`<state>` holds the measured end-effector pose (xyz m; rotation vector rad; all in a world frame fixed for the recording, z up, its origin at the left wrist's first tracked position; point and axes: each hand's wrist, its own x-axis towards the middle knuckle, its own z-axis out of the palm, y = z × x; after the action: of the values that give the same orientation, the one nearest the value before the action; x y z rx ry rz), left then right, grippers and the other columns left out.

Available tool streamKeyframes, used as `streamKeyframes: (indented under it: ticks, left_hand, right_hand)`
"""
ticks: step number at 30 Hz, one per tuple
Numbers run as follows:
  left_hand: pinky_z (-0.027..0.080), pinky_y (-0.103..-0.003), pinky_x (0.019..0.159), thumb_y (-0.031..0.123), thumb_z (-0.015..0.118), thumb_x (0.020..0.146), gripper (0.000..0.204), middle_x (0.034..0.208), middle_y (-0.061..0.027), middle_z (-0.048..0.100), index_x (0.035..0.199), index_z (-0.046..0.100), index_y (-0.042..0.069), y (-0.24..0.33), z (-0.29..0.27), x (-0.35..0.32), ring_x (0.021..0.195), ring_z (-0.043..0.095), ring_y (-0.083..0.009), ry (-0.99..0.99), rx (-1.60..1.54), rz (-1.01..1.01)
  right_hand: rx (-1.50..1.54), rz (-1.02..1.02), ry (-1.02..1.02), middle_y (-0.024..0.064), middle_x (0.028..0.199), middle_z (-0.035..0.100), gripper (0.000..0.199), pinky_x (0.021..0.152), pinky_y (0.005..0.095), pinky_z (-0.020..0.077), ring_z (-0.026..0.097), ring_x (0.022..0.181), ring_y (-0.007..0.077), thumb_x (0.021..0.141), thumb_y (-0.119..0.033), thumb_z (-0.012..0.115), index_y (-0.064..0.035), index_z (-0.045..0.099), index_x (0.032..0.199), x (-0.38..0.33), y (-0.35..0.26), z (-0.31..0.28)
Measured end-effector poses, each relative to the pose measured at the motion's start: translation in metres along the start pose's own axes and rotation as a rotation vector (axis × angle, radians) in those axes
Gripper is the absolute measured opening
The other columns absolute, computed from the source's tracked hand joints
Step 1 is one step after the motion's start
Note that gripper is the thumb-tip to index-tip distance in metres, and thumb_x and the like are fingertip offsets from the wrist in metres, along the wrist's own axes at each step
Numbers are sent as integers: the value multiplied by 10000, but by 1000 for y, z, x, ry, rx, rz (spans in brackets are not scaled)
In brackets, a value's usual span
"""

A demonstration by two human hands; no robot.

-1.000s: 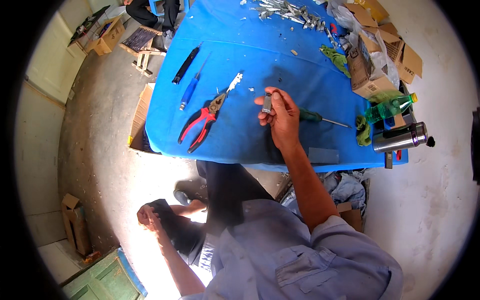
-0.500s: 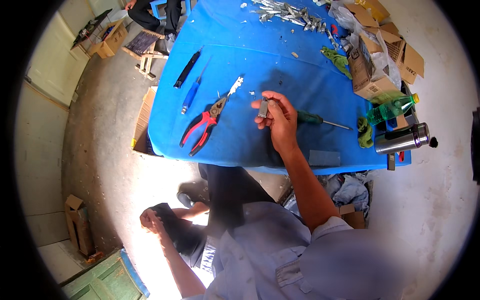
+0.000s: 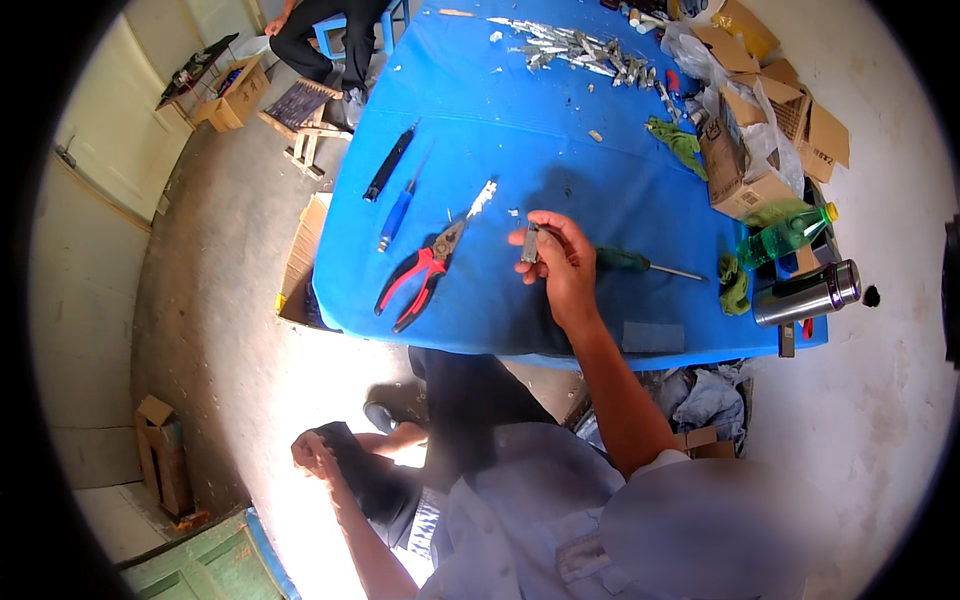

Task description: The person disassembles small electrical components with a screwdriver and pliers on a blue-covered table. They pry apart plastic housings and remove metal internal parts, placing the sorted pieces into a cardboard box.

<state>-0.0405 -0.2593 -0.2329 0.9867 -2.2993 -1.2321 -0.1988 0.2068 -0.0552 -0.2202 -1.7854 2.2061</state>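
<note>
Above the near part of the blue-covered table, my right hand [image 3: 560, 262] pinches a small grey metal block [image 3: 530, 243] between thumb and fingers. My left hand [image 3: 316, 455] is off the table, beside my knee in bright light, its fingers curled in; what they hold, if anything, does not show. Left of my right hand lie red-and-black pliers [image 3: 425, 275], with small pale metal pieces [image 3: 484, 196] at their jaw tips. Past them are a blue-handled screwdriver [image 3: 398, 218] and a black-handled tool [image 3: 388, 165]. A green-handled screwdriver [image 3: 625, 260] lies just right of my right hand, partly behind it.
Many slim metal parts [image 3: 580, 50] are heaped at the table's far side. Along the right edge stand cardboard boxes [image 3: 745, 175], a green bottle [image 3: 785, 235], a steel flask [image 3: 808, 295] and green cloths [image 3: 733, 285]. A person [image 3: 325, 40] sits far left near a folding stool [image 3: 300, 110].
The whole view has shifted, so the table and tools appear slightly lower and to the right. My right hand still holds the metal block; my left hand stays beside my knee.
</note>
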Motion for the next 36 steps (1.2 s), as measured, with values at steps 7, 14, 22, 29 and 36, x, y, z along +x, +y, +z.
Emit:
streamKeyframes:
  ticks: [7,14,22,29,36]
  left_hand:
    - [469,-253,458,209,616,985,242,707,-78,656,972,661,-28,-1,0,-2,508,568,-110,7,-32,58]
    - [448,-251,456,229,605,994,243,695,-73,638,925,639,0,17,0,-10,508,554,-107,25,-14,70]
    - [473,-311,505,217,606,982,236,683,-73,614,925,621,-11,14,-4,-12,513,557,-138,29,-101,79]
    - [496,-293,523,196,608,1007,202,761,-71,657,1017,650,-1,11,2,-15,560,593,-131,-8,-161,75]
    - [482,-286,511,274,650,1021,264,767,-62,646,1051,640,12,12,-15,-25,555,572,-120,-44,-282,35]
  right_hand:
    - [-94,-53,-39,130,1042,753,258,588,247,528,685,711,135,1044,-126,575,-28,613,1279,-1,-1,3]
    - [-150,-59,-49,123,1056,750,241,590,232,521,693,728,125,1055,-105,585,-17,608,1278,-4,2,6]
    - [-208,-112,-79,74,1063,740,267,710,263,582,702,883,120,1023,-64,641,-18,610,1284,-8,11,13]
    - [-327,-225,-87,37,1023,738,287,728,227,550,657,822,59,977,6,680,-6,643,1261,-1,30,0]
    - [-427,-267,-107,-7,970,717,315,703,206,495,612,794,27,933,23,729,-10,664,1240,-3,33,15]
